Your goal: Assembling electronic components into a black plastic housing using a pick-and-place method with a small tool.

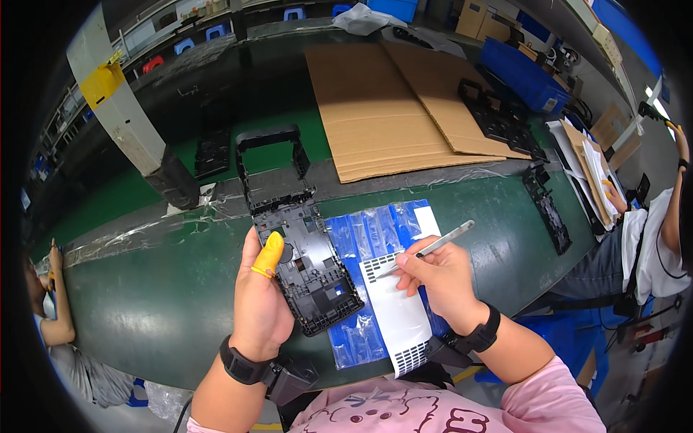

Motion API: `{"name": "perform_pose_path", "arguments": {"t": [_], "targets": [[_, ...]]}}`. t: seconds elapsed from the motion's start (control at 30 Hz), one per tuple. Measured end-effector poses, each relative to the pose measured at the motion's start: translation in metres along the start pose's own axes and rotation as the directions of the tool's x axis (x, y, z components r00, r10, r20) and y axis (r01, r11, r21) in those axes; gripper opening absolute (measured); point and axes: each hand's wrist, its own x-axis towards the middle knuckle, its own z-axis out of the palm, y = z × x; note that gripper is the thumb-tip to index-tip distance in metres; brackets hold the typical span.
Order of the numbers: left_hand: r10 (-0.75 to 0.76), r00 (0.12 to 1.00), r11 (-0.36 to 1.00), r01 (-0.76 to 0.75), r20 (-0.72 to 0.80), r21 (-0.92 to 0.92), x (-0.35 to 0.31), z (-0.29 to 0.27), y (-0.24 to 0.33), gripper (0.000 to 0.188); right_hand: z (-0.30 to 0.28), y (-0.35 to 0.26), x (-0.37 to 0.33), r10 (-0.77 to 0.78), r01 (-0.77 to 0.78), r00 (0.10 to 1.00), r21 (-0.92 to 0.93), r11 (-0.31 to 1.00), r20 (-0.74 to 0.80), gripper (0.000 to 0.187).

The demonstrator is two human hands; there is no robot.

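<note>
My left hand point(261, 299) is closed round the lower left side of a black plastic device housing point(307, 249). A yellow finger cot covers its thumb, which presses on the housing's inner face. The housing is tilted, its open frame end pointing away from me. In my right hand point(442, 278) is a pair of metal tweezers point(451, 237), pinched between thumb and fingers. Their tips meet a white sheet point(397, 310) bearing rows of small black stickers, near its far end. Whether a sticker is between the tips is too small to tell. Blue plastic-covered strips point(351, 234) lie under the sheet.
Flat brown cardboard point(375, 108) covers the far middle of the green table point(159, 289). More black plastic parts lie at right point(547, 209), on the cardboard and at far left. A pillar point(123, 108) rises at left. People sit at both sides; a blue bin point(523, 76) stands far right.
</note>
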Motion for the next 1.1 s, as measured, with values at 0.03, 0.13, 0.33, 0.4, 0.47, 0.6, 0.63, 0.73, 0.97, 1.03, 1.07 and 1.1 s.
{"name": "perform_pose_path", "arguments": {"t": [0.03, 0.13, 0.33, 0.4, 0.47, 0.6, 0.63, 0.73, 0.97, 1.03, 1.07, 1.1], "targets": [[0.000, 1.000, 1.000, 0.000, 0.000, -0.001, 0.000, 0.001, -0.001, 0.031, -0.002, 0.003, 0.002, 0.000, 0.000, 1.000, -0.001, 1.000, 0.000, 0.010], [-0.003, 1.000, 1.000, 0.003, 0.001, -0.020, 0.000, 0.005, -0.003, 0.029, -0.006, 0.010, 0.005, 0.031, -0.031, 1.000, 0.045, 0.998, -0.004, 0.011], [0.043, 0.999, 0.999, -0.043, 0.000, 0.005, -0.001, 0.006, -0.006, 0.030, -0.002, 0.009, 0.005, 0.031, -0.029, 0.998, 0.036, 0.999, -0.051, 0.008], [0.046, 0.999, 0.999, -0.046, 0.010, 0.007, -0.001, 0.006, -0.006, 0.030, -0.001, 0.010, 0.005, 0.030, -0.029, 0.998, 0.016, 0.999, -0.049, 0.008], [0.044, 0.999, 0.999, -0.044, 0.015, 0.002, -0.002, 0.007, -0.008, 0.030, -0.003, 0.013, 0.005, 0.026, -0.025, 0.999, 0.012, 1.000, -0.045, 0.009], [0.023, 0.999, 0.999, -0.022, 0.041, -0.027, -0.003, 0.005, -0.010, 0.031, -0.003, 0.006, 0.004, 0.057, -0.054, 0.998, 0.057, 0.997, -0.037, 0.010], [0.011, 0.999, 1.000, -0.010, 0.048, -0.024, -0.003, 0.003, -0.011, 0.032, -0.003, 0.003, 0.002, 0.057, -0.055, 0.998, 0.056, 0.997, -0.027, 0.010], [-0.047, 0.996, 0.998, 0.050, 0.073, -0.042, -0.005, 0.003, -0.015, 0.033, 0.004, -0.012, -0.010, 0.068, -0.067, 0.998, 0.135, 0.989, -0.003, 0.011], [-0.195, 0.972, 0.975, 0.206, 0.131, -0.078, -0.009, 0.005, -0.022, 0.036, 0.049, -0.016, -0.033, -0.151, 0.137, 0.986, 0.165, 0.977, 0.076, 0.016], [-0.202, 0.973, 0.975, 0.210, 0.109, -0.068, -0.010, 0.004, -0.023, 0.036, 0.051, -0.008, -0.034, -0.151, 0.137, 0.986, 0.167, 0.976, 0.071, 0.016], [-0.199, 0.975, 0.976, 0.206, 0.102, -0.069, -0.011, 0.004, -0.021, 0.036, 0.052, -0.004, -0.034, -0.154, 0.143, 0.986, 0.166, 0.976, 0.059, 0.015], [-0.207, 0.971, 0.972, 0.218, 0.119, -0.093, -0.011, 0.005, -0.020, 0.034, 0.051, -0.002, -0.033, -0.160, 0.149, 0.986, 0.174, 0.973, 0.049, 0.015]]}}
